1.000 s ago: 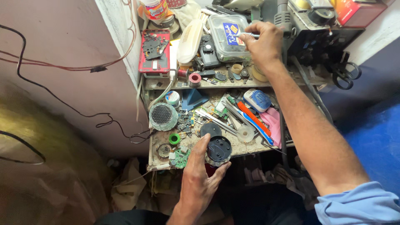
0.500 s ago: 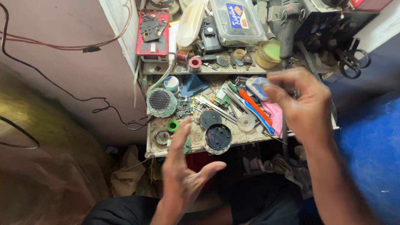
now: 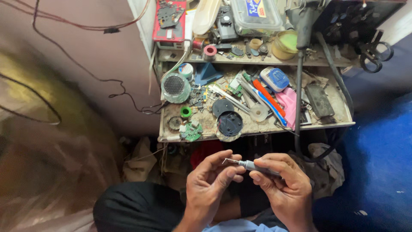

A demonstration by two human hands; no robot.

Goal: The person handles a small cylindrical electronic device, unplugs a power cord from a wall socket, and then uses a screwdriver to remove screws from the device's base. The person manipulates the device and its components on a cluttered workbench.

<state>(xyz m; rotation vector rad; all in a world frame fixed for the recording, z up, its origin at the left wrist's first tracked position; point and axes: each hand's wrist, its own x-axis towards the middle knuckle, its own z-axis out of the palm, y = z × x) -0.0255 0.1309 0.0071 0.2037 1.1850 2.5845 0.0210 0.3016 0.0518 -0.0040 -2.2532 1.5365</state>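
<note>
Both hands are now meeting over the lap, at 6 o'clock from the round black disc [image 3: 229, 124], which the left hand [image 3: 210, 189] has let go of. The right hand [image 3: 283, 189] is gripping a thin grey hooked tool [image 3: 251, 165]; left fingertips are pinching its front end.

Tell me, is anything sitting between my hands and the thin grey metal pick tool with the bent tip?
Nothing visible does. The right hand grips the handle of the thin grey metal pick tool, and the left hand touches it near the bent tip. Both hands are at lap level, below the cluttered workbench edge.
</note>
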